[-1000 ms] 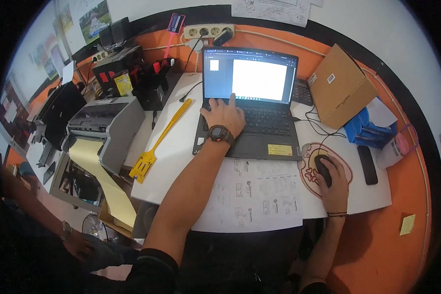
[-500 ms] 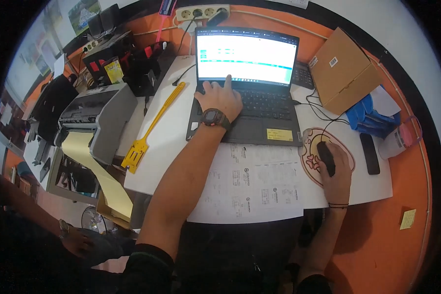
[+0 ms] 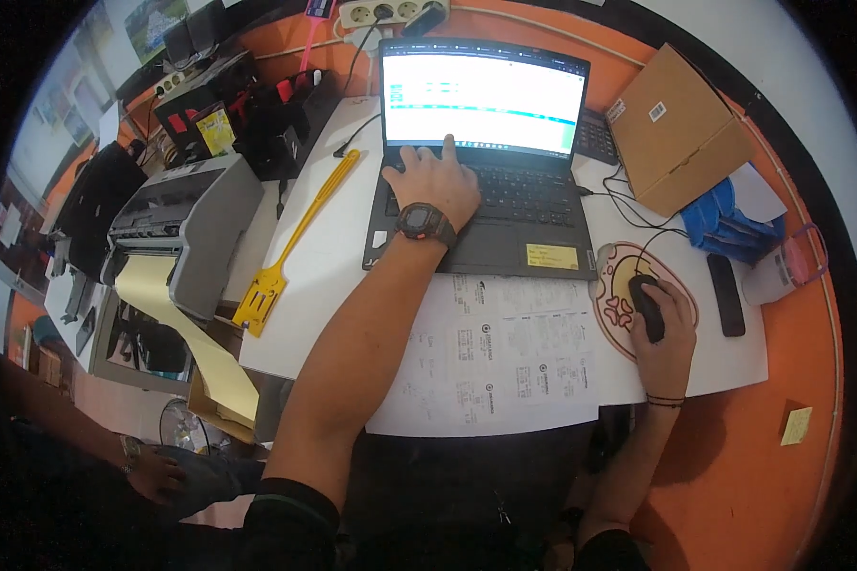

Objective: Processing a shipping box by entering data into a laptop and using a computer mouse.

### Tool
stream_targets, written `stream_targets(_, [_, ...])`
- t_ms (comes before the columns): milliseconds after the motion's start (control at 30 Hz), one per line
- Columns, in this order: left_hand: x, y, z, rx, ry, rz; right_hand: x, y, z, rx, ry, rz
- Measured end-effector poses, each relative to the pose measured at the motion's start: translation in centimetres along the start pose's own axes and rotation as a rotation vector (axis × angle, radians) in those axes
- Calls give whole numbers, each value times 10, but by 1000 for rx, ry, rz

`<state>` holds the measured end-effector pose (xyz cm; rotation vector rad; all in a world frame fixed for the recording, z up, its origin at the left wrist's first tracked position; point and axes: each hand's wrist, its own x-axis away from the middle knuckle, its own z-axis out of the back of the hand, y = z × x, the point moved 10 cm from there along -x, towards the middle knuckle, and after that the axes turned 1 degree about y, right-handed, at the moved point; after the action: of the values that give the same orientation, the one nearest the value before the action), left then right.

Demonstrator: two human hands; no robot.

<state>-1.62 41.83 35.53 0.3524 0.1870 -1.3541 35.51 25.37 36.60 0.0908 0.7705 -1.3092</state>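
My left hand (image 3: 435,186) rests over the left side of the laptop's keyboard, fingers spread, the longest reaching up to the lower edge of the screen. It holds nothing. The black laptop (image 3: 486,259) stands unfolded with a bright page on its screen and a yellow sticky note (image 3: 552,256) on its palm rest. On the right, my right hand (image 3: 668,344) is wrapped over a black corded mouse (image 3: 647,306). The mouse sits on a rounded, pink-edged mouse pad (image 3: 612,285). Printed sheets (image 3: 533,404) lie partly under the laptop's front edge.
Left of the laptop lies a yellow long-handled plastic tool (image 3: 307,233). A grey printer (image 3: 214,224) with yellowish paper (image 3: 186,324) hanging out stands farther left. Toward the right are a cardboard box (image 3: 681,133), a blue pouch (image 3: 724,226), a black phone (image 3: 726,295) and a pink-lidded tumbler (image 3: 776,276). Another person's hand (image 3: 157,473) shows lower left.
The whole view has shifted slightly. Both hands keep their places, the left over the keyboard and the right on the mouse.
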Motion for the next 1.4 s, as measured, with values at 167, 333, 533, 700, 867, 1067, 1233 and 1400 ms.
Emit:
stream_targets(167, [0,1,-3,-13,-11,-16,1,0,-2,-27,-20,-26])
stream_targets(333, [0,12,-1,-31,41,-41,1,2,-1,-16,-21,0])
stream_targets(533, [-2,19,1,-22,22,-43,-1,-1,-2,-10,-27,2])
stream_targets(700, [2,21,7,-41,53,-64,1,1,-3,-24,-43,1])
stream_targets(867, [0,20,6,-6,65,-51,2,4,-3,2,-29,4])
stream_targets(1067, [-1,17,4,3,56,-43,2,3,-5,-40,-37,-29])
stream_targets(1233, [-1,20,4,15,24,-39,3,4,-3,-43,-25,-18])
stream_targets(1400, [-1,21,5,12,27,-42,2,1,-1,-30,-20,-20])
